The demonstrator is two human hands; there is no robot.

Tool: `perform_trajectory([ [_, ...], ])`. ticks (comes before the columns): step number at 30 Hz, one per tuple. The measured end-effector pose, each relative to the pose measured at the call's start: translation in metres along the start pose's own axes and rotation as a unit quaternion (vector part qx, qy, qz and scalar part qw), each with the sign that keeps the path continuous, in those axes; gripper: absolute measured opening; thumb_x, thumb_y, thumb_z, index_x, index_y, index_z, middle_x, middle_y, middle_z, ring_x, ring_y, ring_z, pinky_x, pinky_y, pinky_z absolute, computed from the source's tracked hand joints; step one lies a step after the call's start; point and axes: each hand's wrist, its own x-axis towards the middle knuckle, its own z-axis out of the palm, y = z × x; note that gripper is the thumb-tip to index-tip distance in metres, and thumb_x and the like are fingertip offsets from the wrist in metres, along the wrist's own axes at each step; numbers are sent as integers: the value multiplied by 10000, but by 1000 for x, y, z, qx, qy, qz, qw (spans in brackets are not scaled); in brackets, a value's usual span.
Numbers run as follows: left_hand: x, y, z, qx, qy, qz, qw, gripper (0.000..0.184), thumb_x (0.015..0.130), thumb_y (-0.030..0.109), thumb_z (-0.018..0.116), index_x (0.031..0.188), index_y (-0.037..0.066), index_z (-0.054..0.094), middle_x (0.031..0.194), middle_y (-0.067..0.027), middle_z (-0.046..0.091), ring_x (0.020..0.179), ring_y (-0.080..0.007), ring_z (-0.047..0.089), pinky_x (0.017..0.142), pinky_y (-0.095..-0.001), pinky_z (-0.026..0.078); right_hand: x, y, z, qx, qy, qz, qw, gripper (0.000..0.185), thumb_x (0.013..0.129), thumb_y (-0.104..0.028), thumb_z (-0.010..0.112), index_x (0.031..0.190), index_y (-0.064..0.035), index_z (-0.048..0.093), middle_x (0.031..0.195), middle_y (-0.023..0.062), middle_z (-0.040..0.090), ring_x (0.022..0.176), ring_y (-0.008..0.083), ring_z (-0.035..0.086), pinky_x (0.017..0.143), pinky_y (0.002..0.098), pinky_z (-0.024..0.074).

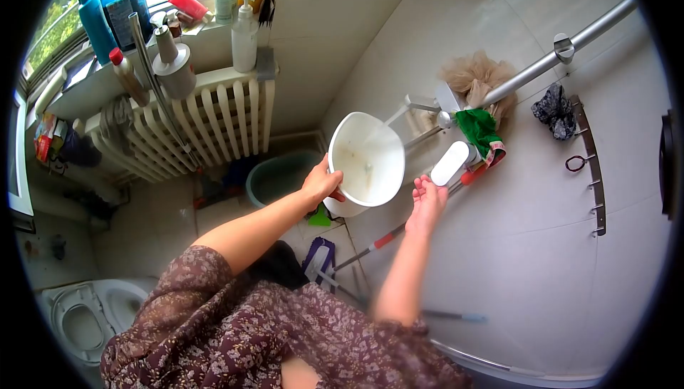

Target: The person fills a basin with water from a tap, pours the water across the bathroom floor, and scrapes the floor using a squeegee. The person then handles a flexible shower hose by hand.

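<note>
My left hand [324, 182] is closed on the near left rim of a white plastic bin [368, 159]. The bin tilts so that I look into it; brownish stains mark its inner wall and bottom. To the right of the bin, my right hand [426, 207] is raised, palm up, with its fingers loosely bent and nothing visible in them. Just above its fingertips is a white oval-faced fixture [451, 163] by the wall; whether they touch, I cannot tell. A green cloth [479, 129] hangs right above that fixture.
A radiator [221, 115] stands under a windowsill lined with bottles [128, 1]. Below are a teal basin [281, 179] and a purple-edged mop [320, 257]. A metal rail [534, 68], a beige bath puff [477, 79] and a hook strip [591, 175] are on the right; a toilet [82, 325] is lower left.
</note>
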Motion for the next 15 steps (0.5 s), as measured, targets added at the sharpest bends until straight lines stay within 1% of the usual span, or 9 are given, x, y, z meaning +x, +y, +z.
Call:
perform_trajectory([
  [2, 2, 1, -1, -11, 1, -5, 1000, 592, 647, 53, 375, 1228, 101, 274, 844, -117, 522, 523, -177, 550, 542, -280, 494, 0, -1, 1, -3, -5, -2, 1000, 188, 713, -107, 469, 882, -48, 412, 838, 23, 498, 736, 98, 484, 663, 221, 354],
  [4, 4, 1, -2, -53, -14, -20, 998, 570, 653, 34, 387, 1212, 88, 290, 851, -129, 529, 540, -172, 563, 522, -267, 500, -1, -3, 0, -5, -10, -6, 1000, 177, 719, -115, 469, 875, -50, 418, 840, 20, 500, 731, 94, 487, 661, 219, 354],
  [5, 6, 2, -3, -53, -13, -21, 998, 570, 653, 34, 387, 1212, 88, 290, 851, -129, 529, 540, -172, 563, 522, -267, 500, -1, -2, 0, -5, -9, -5, 1000, 177, 719, -115, 469, 875, -50, 418, 840, 20, 500, 731, 94, 487, 661, 219, 354],
  [7, 10, 3, -3, -79, -1, -76, 994, 508, 657, 32, 396, 1160, 91, 369, 801, -106, 532, 556, -152, 555, 529, -257, 505, 0, -2, -1, -4, -17, -4, 1000, 175, 724, -117, 477, 875, -49, 420, 842, 19, 501, 732, 93, 487, 660, 219, 354],
  [8, 14, 0, -2, -103, 1, -76, 992, 433, 666, 31, 403, 1095, 81, 424, 736, -80, 520, 543, -142, 541, 524, -243, 505, -1, -2, -1, -4, -16, -3, 1000, 175, 724, -117, 477, 875, -49, 420, 842, 19, 501, 732, 93, 487, 660, 219, 354],
  [11, 20, -4, 1, -142, 11, -89, 986, 385, 672, 24, 407, 1052, 72, 445, 688, -61, 497, 535, -134, 523, 504, -231, 502, -1, -4, -1, -6, -15, 3, 1000, 185, 729, -114, 487, 886, -48, 417, 843, 21, 503, 730, 92, 488, 658, 218, 355],
  [13, 21, -2, 1, -153, 12, -94, 984, 376, 673, 19, 408, 1043, 68, 447, 675, -54, 488, 535, -131, 518, 499, -228, 501, -1, -3, -1, -4, -18, 1, 1000, 179, 739, -84, 477, 896, -39, 404, 863, 50, 500, 748, 113, 489, 657, 238, 365],
  [15, 20, 0, 1, -164, 16, -97, 981, 366, 675, 13, 408, 1035, 65, 449, 661, -48, 478, 535, -128, 512, 494, -224, 500, -2, -4, 0, -3, -15, 2, 1000, 178, 739, -85, 479, 893, -38, 403, 862, 51, 500, 746, 114, 490, 656, 240, 366],
])
